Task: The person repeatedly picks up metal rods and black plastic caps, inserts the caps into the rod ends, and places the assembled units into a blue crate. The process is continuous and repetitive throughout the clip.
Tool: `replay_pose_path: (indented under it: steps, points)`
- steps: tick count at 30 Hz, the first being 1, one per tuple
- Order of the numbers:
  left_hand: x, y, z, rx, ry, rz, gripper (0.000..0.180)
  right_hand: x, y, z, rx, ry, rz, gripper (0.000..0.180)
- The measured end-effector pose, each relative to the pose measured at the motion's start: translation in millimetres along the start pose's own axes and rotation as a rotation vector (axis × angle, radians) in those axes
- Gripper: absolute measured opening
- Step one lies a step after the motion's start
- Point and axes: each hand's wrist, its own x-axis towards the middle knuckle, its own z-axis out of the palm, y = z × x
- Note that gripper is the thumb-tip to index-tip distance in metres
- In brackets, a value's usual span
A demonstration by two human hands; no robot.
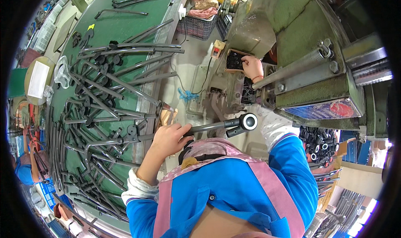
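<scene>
My left hand (169, 140) is wrapped round a dark bent metal tube (211, 126), held level in front of my apron. Its right end carries a black fitting with a white-ringed round end (249, 122); a round black joint (133, 133) sits further along, over the table side. My right hand (252, 67) is at a small open box (228, 68) of small black parts (234, 60), its fingers curled in at the box's right side. Whatever the fingertips pinch is too small to make out. Just below that wrist stands another bin of black pieces (248, 94).
A green table (154, 12) on the left bears many similar dark tubes. A large green machine (309, 33) with a spring and lever rises close on my right. Black ringed parts (319, 144) are heaped below it. A dark crate (199, 27) stands beyond. Another person (26, 169) is at far left.
</scene>
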Motion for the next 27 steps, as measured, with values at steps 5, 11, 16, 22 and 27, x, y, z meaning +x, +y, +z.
replay_pose_path:
  steps: [5,11,16,22,27]
  points:
    - [-4,-2,0,0.012,-0.033,0.003,0.032,-6,1,7,0.05,0.055,0.134,0.015]
    - [-3,-5,-3,0.05,-0.059,-0.001,0.033,-68,14,-20,0.53,-0.032,0.336,0.023]
    - [1,-9,-8,0.016,-0.058,0.061,0.034,-142,-138,-78,0.581,0.015,0.218,0.014]
    - [11,-7,-13,0.027,-0.073,0.128,0.033,-148,-177,-73,0.733,0.068,0.489,0.011]
    - [10,-11,-8,0.002,-0.017,0.186,0.037,-150,-192,-68,0.615,0.096,0.509,0.02]
